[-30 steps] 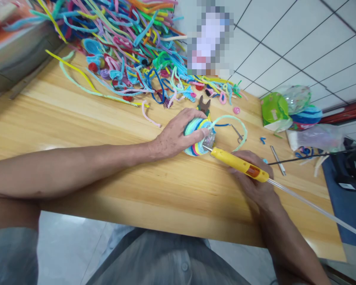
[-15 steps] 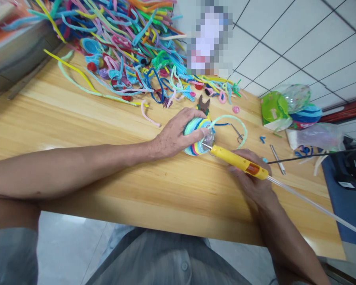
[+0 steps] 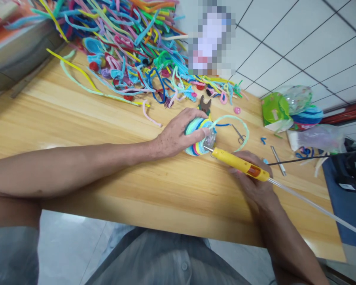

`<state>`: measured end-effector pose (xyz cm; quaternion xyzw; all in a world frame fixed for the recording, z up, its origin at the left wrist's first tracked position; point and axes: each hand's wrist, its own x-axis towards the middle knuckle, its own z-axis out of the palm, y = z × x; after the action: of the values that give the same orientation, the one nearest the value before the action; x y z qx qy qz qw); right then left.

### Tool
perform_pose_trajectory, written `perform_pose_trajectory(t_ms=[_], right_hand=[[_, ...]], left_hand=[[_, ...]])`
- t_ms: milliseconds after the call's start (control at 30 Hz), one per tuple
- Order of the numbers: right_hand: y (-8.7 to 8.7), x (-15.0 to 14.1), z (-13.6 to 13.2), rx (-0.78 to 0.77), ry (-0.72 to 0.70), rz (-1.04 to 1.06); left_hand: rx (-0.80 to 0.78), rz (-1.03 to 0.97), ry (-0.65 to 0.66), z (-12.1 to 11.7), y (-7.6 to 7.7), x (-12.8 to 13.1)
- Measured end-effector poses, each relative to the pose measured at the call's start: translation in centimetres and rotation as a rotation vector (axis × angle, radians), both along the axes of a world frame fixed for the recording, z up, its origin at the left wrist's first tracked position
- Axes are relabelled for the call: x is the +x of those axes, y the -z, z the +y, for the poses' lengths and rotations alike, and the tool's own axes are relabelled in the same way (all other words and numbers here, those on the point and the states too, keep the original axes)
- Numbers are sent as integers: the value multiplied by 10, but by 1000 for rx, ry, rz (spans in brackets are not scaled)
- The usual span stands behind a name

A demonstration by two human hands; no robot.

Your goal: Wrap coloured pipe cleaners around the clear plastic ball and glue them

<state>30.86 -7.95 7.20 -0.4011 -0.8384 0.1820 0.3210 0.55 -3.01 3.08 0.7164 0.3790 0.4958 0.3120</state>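
My left hand (image 3: 178, 128) is wrapped round a rounded, clear-ended object banded with coloured pipe cleaners (image 3: 192, 149), its thumb pressing near the clear end. From that end a light green pipe cleaner (image 3: 247, 132) curves out in a loop to the right. My right hand (image 3: 256, 186) grips a yellow hot glue gun (image 3: 233, 160), whose metal nozzle meets or nearly meets the lower edge of the clear end. A long clear glue stick (image 3: 311, 206) sticks out of the gun's back. Just beyond my left fingers lie pliers (image 3: 205, 104), partly hidden.
A big pile of coloured pipe cleaners (image 3: 130, 43) covers the far left of the wooden table (image 3: 106, 190). Small scissors (image 3: 239, 135) and a slim silver tool (image 3: 278, 160) lie on the right. A green box (image 3: 274, 109) and plastic bags stand further right. The gun's black cord (image 3: 299, 159) runs rightward.
The glue gun's nozzle has shifted very slightly downward along the clear end. Both hands keep their grips, and the whole view has drifted a little.
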Motion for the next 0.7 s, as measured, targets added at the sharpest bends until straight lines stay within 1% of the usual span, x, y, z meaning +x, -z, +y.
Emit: perform_pose_trajectory(t_ms=[167, 300, 400, 467, 533, 633, 667, 700], right_hand=[[0, -2, 1, 9, 8, 19], [5, -3, 0, -30, 36, 56], [9, 1, -1, -62, 93, 132], [10, 8, 5, -71, 171, 228], [7, 20, 19, -64, 274, 326], [-1, 51, 55, -39, 434, 378], [-3, 64, 69, -56, 496, 378], [-4, 78, 83, -109, 555, 379]], left_hand=[[-2, -12, 7, -1, 0, 0], [-6, -3, 5, -1, 0, 0], [0, -5, 6, -1, 1, -1], [10, -11, 9, -1, 1, -1], [19, -16, 12, -2, 1, -2], [25, -14, 21, -4, 0, -3], [25, -12, 25, -4, 0, -3], [24, -8, 30, -4, 0, -4]])
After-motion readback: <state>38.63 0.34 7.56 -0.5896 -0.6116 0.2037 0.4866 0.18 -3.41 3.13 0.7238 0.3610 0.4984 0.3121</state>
